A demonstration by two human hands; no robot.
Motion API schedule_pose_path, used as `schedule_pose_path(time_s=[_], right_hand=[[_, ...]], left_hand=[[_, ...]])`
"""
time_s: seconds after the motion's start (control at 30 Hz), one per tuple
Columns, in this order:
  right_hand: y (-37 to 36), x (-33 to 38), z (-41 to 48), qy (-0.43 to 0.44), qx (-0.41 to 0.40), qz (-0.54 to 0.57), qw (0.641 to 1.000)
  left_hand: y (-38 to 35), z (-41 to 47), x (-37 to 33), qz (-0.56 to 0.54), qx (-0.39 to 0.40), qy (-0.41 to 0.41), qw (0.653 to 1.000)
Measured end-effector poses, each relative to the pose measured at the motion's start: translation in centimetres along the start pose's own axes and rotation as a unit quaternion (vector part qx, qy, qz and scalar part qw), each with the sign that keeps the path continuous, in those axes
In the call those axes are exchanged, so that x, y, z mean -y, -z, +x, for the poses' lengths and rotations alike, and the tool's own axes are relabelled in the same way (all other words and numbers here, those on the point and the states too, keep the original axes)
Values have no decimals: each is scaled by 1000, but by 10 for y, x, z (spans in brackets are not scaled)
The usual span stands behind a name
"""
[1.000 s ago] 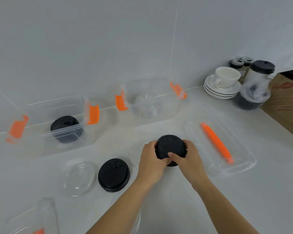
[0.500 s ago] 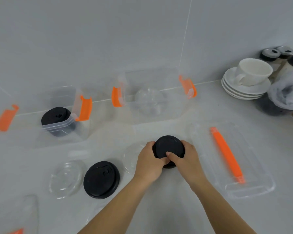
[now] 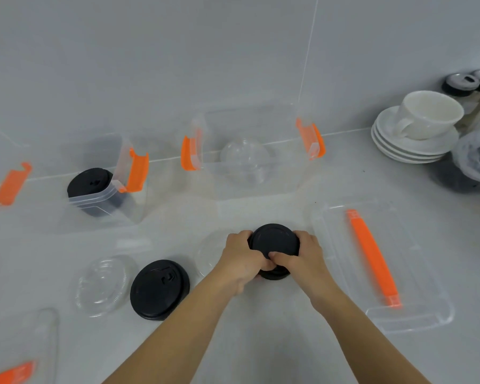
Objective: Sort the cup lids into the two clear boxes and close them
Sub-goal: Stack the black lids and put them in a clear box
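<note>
Left box (image 3: 100,195) is holding a black stack (image 3: 90,187); right box (image 3: 250,159) is holding clear lids (image 3: 244,159). Both hands, L (image 3: 240,257) & R (image 3: 302,256), are gripping a round black lid stack (image 3: 273,241) at counter centre, fingers curled round its rim. Loose on the counter: 1 black lid (image 3: 160,289), 1 clear lid (image 3: 103,285). 2 box covers w/ orange handles are lying flat.

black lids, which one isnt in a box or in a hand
The black lid lying flat on the counter beside the clear lid. The other black ones are either stacked in the left box or gripped by the left hand and right hand.
</note>
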State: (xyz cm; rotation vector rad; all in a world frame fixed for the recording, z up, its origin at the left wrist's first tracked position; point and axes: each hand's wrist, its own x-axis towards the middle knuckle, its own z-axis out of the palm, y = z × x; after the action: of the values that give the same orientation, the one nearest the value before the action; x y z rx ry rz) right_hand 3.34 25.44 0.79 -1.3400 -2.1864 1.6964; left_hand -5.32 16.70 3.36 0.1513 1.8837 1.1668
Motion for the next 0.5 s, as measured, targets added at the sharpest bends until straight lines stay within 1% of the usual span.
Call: schedule_pose_path(time_s=[0.1, 0.3, 0.5], right_hand=[[0, 1, -5, 22, -11, 9, 1000], [5, 16, -10, 59, 8, 100, 993], [-1, 50, -23, 112, 18, 173, 978]], left_hand=[[1, -6, 1, -31, 3, -3, 999], [10, -24, -10, -91, 7, -41, 995], [34, -45, -24, -108, -11, -61, 992]])
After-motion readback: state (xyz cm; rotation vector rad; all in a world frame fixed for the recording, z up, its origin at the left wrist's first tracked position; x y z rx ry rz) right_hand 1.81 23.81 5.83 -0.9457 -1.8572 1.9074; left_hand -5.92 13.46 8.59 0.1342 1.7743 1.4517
